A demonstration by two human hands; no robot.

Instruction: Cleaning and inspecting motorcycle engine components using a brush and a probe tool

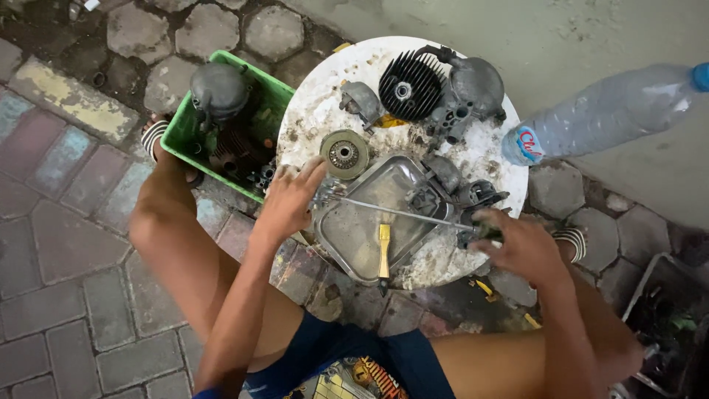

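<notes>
Round white table (pixel 317 111): your left hand (pixel 289 201) is steadying the rod (pixel 399 213) end over the tray (pixel 354 236), fingers loosely curled; your right hand (pixel 521 247) is gripping its other end. Next likely calls for firm, level support.

Soft, even daylight fills the head view, with no hard shadows; only faint shade gathers under the round white table (pixel 473 159) and between the person's legs. The metal tray (pixel 354 229) gives a dull sheen, not real glare. The centre is fairly sharp. The plastic bottle (pixel 605 111) at the right is smeared by blur, and the right hand (pixel 521 247) is slightly soft. Paving lines bend toward the edges, a wide-lens distortion.
</notes>
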